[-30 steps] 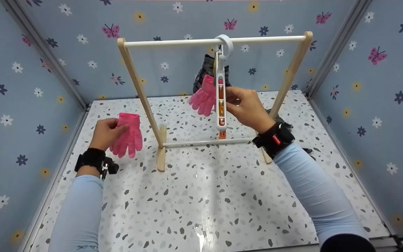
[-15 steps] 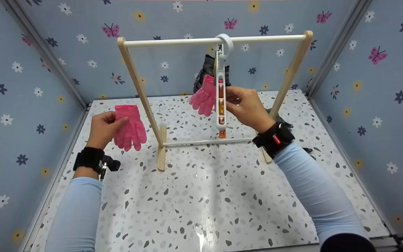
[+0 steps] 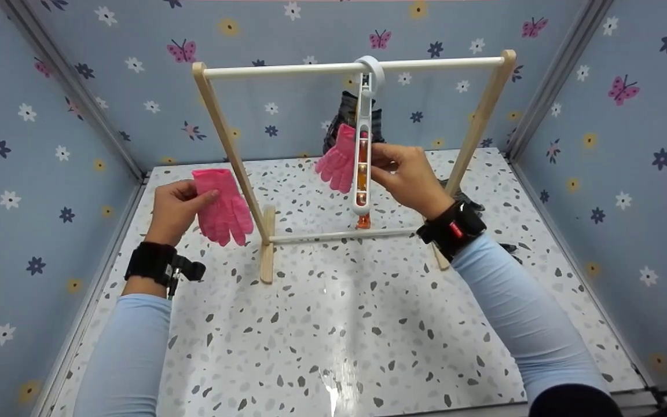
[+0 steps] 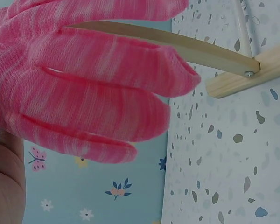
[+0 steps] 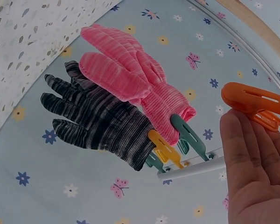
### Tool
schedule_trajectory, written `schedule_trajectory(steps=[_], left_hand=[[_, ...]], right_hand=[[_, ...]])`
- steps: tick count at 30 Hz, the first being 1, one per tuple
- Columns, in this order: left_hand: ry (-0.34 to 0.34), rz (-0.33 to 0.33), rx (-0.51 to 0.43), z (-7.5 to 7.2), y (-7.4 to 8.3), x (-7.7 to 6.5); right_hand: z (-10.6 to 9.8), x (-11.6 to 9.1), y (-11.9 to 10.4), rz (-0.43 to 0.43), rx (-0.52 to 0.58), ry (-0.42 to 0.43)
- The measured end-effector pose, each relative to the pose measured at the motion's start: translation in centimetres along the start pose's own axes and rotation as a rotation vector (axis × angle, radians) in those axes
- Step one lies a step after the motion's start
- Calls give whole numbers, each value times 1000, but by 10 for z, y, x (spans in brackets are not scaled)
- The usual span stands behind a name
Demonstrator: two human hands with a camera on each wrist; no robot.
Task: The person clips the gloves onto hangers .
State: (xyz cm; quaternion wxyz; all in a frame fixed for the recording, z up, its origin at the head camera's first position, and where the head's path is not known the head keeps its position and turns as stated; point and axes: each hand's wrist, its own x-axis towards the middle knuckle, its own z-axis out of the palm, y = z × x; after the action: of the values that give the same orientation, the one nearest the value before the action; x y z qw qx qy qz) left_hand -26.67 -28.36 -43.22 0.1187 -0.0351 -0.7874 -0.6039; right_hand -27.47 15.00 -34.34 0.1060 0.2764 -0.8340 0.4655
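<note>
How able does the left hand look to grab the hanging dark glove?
Probably not: the left hand pinches a pink glove, and in the head view the rack's left post stands between it and the dark glove.

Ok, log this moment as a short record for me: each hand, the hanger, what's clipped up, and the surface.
Left hand: pinches a pink glove
Right hand: touches an orange clip
Hanger: hooked over the top bar of the rack
Clipped: dark glove, second pink glove
Surface: speckled white; dark items, partly hidden, on its right side
</note>
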Motion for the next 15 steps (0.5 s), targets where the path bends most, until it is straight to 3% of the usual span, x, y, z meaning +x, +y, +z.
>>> schedule_trajectory(steps=[8,15], left_hand=[[-45,27,-11,13,14,-2],[-48,83,-66,26,17,-4]], right_hand=[[-1,1,3,-7,-6,28],[0,1,5,-23,20,76]])
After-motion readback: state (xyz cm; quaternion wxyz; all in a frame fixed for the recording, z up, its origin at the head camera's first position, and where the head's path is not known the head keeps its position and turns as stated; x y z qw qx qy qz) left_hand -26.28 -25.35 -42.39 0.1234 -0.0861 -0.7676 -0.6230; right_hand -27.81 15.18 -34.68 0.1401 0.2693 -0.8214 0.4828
